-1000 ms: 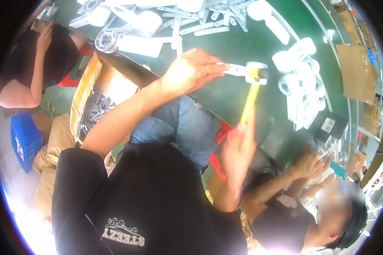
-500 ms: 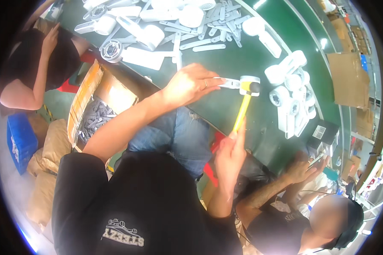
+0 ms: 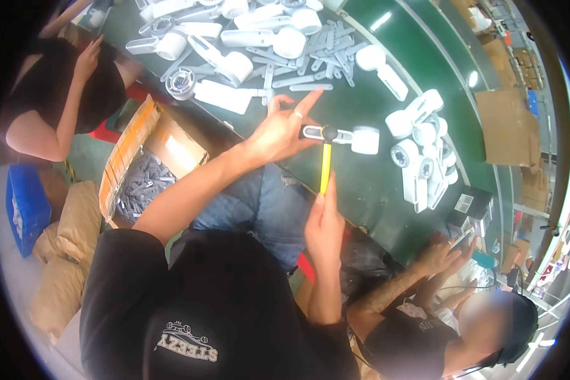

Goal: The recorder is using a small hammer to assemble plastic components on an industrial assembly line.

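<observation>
A white handheld fan [image 3: 365, 140] lies over the green table, its round head to the right and its grey-centred handle towards my left hand [image 3: 278, 132]. The lower fingers of that hand keep hold of the handle's end, while the index finger, with a ring on the hand, stretches up and away. My right hand [image 3: 325, 221] is wrapped round the yellow handle of a hammer [image 3: 327, 166]. The hammer's dark round head is over the fan's handle, close to my left fingers; whether it touches cannot be made out.
White fans [image 3: 234, 66] and loose grey strips [image 3: 332, 50] cover the far left of the table [image 3: 367, 190]. More fans [image 3: 424, 149] are heaped at the right. Grey pieces fill a cardboard box [image 3: 125, 142] at my left. Co-workers sit on both sides; one person's hands [image 3: 446, 253] are near right.
The hammer head has moved left from the fan's round head to its handle. My left index finger has lifted off and spread away. My right hand has shifted left.
</observation>
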